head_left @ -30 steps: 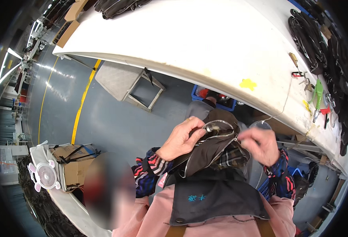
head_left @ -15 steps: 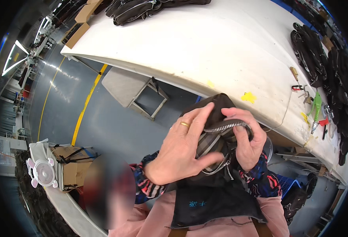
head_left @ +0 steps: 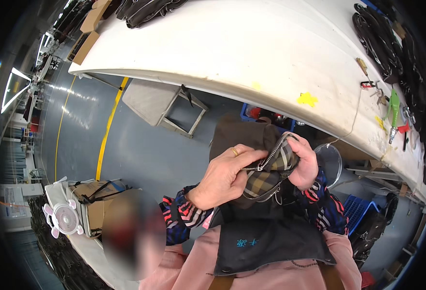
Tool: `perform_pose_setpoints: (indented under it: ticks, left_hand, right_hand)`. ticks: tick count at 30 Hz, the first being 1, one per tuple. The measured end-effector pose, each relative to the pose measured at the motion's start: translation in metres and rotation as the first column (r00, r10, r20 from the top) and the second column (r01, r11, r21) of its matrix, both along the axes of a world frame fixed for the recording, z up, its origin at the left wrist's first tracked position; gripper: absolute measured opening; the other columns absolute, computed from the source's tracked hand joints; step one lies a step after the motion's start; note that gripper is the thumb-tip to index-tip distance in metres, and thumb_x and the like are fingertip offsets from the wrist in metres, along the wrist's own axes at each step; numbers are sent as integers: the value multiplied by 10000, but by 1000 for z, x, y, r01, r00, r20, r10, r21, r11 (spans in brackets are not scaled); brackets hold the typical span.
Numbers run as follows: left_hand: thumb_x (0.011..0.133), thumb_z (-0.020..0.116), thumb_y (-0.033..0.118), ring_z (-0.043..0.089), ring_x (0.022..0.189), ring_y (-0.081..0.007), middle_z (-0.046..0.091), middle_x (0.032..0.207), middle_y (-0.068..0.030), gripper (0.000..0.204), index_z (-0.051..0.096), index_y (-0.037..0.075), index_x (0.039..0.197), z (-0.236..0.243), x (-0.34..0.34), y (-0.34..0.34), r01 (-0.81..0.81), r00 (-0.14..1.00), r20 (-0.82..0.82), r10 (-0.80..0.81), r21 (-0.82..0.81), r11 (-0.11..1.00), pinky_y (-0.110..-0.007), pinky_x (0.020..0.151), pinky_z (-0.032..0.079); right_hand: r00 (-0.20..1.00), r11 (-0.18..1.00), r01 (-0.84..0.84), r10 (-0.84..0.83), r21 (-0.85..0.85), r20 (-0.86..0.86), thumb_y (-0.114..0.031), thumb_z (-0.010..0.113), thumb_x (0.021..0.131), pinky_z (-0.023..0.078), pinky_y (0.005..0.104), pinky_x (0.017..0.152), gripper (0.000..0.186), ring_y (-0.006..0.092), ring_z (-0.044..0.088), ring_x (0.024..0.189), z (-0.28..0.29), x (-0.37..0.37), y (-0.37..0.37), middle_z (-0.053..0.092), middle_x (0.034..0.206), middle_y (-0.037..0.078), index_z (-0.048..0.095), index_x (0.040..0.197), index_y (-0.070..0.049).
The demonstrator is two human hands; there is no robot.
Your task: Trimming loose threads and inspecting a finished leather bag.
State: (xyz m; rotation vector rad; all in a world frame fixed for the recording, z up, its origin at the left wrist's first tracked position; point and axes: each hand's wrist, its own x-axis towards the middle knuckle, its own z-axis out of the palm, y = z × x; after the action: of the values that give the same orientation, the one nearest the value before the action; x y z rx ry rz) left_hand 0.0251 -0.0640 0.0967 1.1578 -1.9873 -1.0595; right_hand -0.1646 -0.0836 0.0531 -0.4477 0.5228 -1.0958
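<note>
I have a brown zippered fabric piece (head_left: pixel 234 133) with plaid lining (head_left: pixel 261 182) and metal zipper teeth in front of me, above a black apron flap (head_left: pixel 271 249). My left hand (head_left: pixel 222 176) is closed on its left side, index finger stretched along the zipper beside the metal pull, other fingers bent. My right hand (head_left: pixel 304 162) grips the right edge of the piece by the upper zipper. The fingertips of both hands are partly hidden in the fabric.
A white table (head_left: pixel 213 43) bears dark piles (head_left: pixel 377 38), keys and a green air gun (head_left: pixel 394 106). Below are an upholstered stool (head_left: pixel 145 99) and blue bin (head_left: pixel 249 111). A fan (head_left: pixel 65 220) and box (head_left: pixel 97 212) stand left, a blue crate (head_left: pixel 358 208) right.
My right hand, apart from the fabric a second ago, now grips it. My left fingers, spread half a second ago, have curled down at the zipper. The plaid lining shows more.
</note>
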Motion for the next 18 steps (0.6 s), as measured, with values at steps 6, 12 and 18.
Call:
perform_pose_setpoints:
  ticks: [6,12,18]
  left_hand:
    - [694,426,-96,562,754,-100,606,831,-43,346,563,-63,1010,-13,-5,-7,370,871,-491,-8,645,669,-234,646,444]
    - [734,456,-81,609,769,-102,631,916,-85,329,556,-73,1047,-47,-35,7,410,681,-586,438,802,435,-214,706,489]
    - [730,464,-99,600,822,-105,623,952,-84,315,551,-52,1029,-48,-41,5,337,720,-590,365,757,559,-217,747,469]
  right_hand:
    - [873,981,21,-112,-193,-474,-121,522,872,376,168,586,98,10,453,652,-27,-11,-4,537,720,-38,541,833,-33]
    - [644,963,30,-223,-267,-732,-50,595,806,403,198,631,100,43,479,694,-51,-27,0,549,752,4,536,876,-9]
    - [278,578,-459,-628,-674,-727,15,614,713,463,312,624,182,249,564,728,26,-54,20,580,803,103,596,892,-15]
